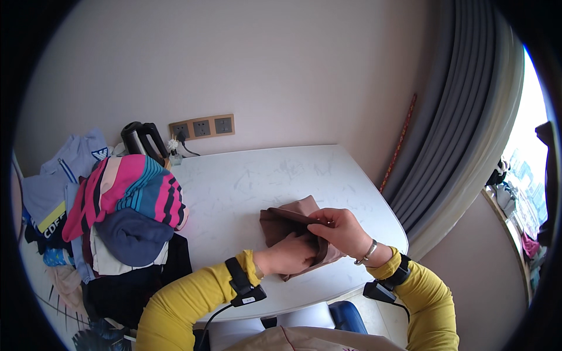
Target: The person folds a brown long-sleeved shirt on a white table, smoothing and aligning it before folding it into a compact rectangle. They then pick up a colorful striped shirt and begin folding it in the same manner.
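Observation:
A folded brown cloth garment (298, 206) lies near the front right of the white table, its upper layer lifted so that a dark opening shows. My right hand (340, 230) pinches the raised edge between thumb and fingers. Inside that opening is my left hand (292, 253), back of the hand upward. Folds partly cover its fingertips, so whether they grip the cloth is hidden. Which kind of garment it is cannot be made out.
Heaped clothes (131, 197) cover the left side of the white table (232, 188). Behind them stand an electric kettle (142, 140) and a small glass bottle with a white flower (174, 151). A plug sits in the wall socket panel (202, 127). Grey curtains (452, 118) hang at right.

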### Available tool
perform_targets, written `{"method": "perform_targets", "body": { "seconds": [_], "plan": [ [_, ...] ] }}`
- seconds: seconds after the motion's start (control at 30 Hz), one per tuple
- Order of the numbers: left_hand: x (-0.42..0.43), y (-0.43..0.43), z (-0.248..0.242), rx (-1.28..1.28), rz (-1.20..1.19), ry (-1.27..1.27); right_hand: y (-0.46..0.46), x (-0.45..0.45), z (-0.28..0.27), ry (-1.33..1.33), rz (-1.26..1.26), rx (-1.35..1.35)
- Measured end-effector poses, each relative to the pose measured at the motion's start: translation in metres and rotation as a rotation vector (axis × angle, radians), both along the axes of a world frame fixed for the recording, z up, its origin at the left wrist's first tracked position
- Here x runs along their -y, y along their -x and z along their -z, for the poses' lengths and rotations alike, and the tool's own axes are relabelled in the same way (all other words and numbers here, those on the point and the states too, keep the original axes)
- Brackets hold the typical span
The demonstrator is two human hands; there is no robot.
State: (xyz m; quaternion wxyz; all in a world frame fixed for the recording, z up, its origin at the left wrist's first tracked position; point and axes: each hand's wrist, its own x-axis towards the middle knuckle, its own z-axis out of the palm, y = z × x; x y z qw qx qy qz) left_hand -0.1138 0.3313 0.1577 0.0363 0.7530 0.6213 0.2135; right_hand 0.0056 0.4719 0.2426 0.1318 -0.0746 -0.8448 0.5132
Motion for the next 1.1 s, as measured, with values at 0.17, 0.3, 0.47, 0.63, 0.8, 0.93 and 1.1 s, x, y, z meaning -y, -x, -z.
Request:
{"method": "perform_targets", "body": {
  "seconds": [0.17,0.3,0.47,0.63,0.8,0.93,1.1],
  "plan": [
    [-0.012,-0.016,0.018,0.055,-0.072,-0.183,0.003,0.015,-0.005,0.054,-0.066,0.090],
    [-0.004,-0.010,-0.004,0.253,-0.160,-0.082,0.004,0.004,0.003,-0.112,-0.025,-0.045],
    [-0.004,-0.002,0.006,0.075,-0.017,-0.134,0.001,0.006,-0.002,-0.006,-0.052,0.001],
    [-0.018,-0.010,0.034,-0.438,-0.177,-0.312,0.008,0.022,-0.007,0.183,-0.143,0.060],
    [-0.009,-0.023,-0.032,-0.320,-0.179,0.183,0.005,0.007,-0.008,0.204,-0.080,0.020],
    [-0.016,-0.014,0.010,-0.396,-0.295,0.056,0.011,0.020,0.001,0.233,-0.140,0.029],
    [-0.005,0.007,0.014,-0.171,-0.314,-0.101,0.005,0.021,0.001,0.028,-0.068,0.019]
  ]
}}
